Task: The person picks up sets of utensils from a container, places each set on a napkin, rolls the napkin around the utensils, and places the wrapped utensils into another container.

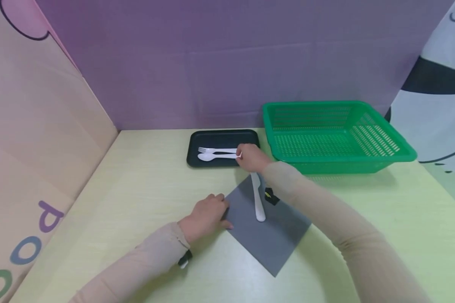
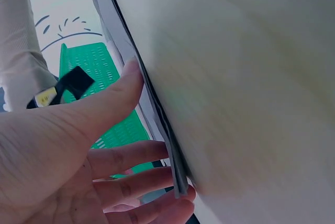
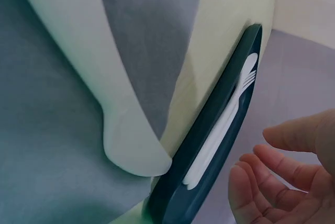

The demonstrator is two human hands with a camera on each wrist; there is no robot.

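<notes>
A white plastic knife (image 1: 258, 202) lies on a grey square napkin (image 1: 277, 242), set cornerwise on the table. My left hand (image 1: 206, 215) touches the napkin's left corner; in the left wrist view its thumb and fingertips rest along the layered grey edge. Beyond the napkin, a black tray (image 1: 223, 136) bears a white fork (image 1: 218, 150) and a white spoon (image 1: 208, 157) side by side. Over the tray's right end, my right hand (image 1: 253, 158) is at the handle ends. The right wrist view shows a gap between its thumb and fingers, with nothing held there.
A green perforated basket (image 1: 337, 166) stands right of the tray, against the purple backdrop (image 1: 212, 75). Dark straps are on both wrists. A printed panel (image 1: 34, 126) borders the table (image 1: 148, 181) on the left.
</notes>
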